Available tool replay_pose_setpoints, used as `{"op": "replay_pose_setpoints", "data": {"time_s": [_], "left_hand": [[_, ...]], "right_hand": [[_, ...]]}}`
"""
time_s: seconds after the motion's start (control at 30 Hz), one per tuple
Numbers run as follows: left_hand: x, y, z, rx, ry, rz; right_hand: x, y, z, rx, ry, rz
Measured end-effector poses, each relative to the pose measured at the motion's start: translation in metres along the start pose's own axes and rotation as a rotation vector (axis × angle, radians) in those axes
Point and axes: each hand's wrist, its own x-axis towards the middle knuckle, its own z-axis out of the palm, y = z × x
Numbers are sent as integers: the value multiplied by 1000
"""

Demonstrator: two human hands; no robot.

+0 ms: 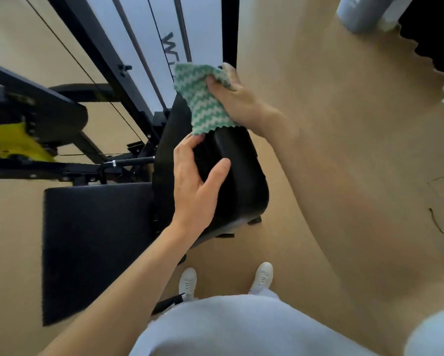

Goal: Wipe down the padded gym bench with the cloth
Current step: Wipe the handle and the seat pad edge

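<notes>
Left hand [199,181]: fingers spread, palm down (arm reaching forward).
Right hand [237,98]: fingers pinched closed, forearm stretched from the right.

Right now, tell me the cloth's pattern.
Green-and-white zigzag on the cloth; head view.

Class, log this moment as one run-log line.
right hand: presses cloth on padded backrest | left hand: steadies backrest

Bare forearms, no sleeves; left hand [199,181] and right hand [237,97] ungloved. Light grey shorts [241,327]. White lace-up sneakers [188,282].
</notes>
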Motion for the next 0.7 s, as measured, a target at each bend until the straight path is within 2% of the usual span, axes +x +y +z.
{"op": "replay_pose_setpoints", "data": {"time_s": [0.07, 0.13, 0.2, 0.27, 0.4, 0.5, 0.57, 0.7], "left_hand": [[1, 10, 8, 58, 3, -42], [5, 19, 14, 96, 11, -104], [11, 24, 15, 151, 23, -147], [17, 29, 16, 189, 31, -165], [25, 33, 8, 249, 24, -138], [41, 32, -5, 68, -20, -162], [56, 28, -14, -29, -55, -208], [71, 30, -14, 96, -128, -239]], "right_hand": [[10, 2, -7, -98, 20, -8], [7, 8, -11, -249, 206, -47], [-10, 14, -9, -243, 429, -116], [-22, 22, -3, -181, 496, -180], [-30, 15, 2, -226, 261, -196], [-18, -1, 3, -255, 26, -140], [-4, -11, 5, -290, -42, -91], [34, -25, -1, -348, -113, -63]]}}
